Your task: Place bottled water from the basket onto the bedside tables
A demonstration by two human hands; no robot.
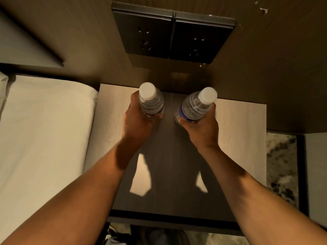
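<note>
Two clear water bottles with white caps are over the back half of the light wood bedside table (242, 121). My left hand (138, 121) grips the left bottle (150, 101), which stands upright. My right hand (203, 128) grips the right bottle (196, 105), which tilts a little to the right. The two bottles are a hand's width apart and do not touch. Whether their bases rest on the tabletop is hidden by my hands. The basket is not in view.
A bed with white linen (44, 138) lies along the table's left side. Two dark wall socket plates (173, 36) sit on the wood panel behind the table. Patterned carpet (281, 167) shows to the right, and dark items lie on the floor below the table's front edge.
</note>
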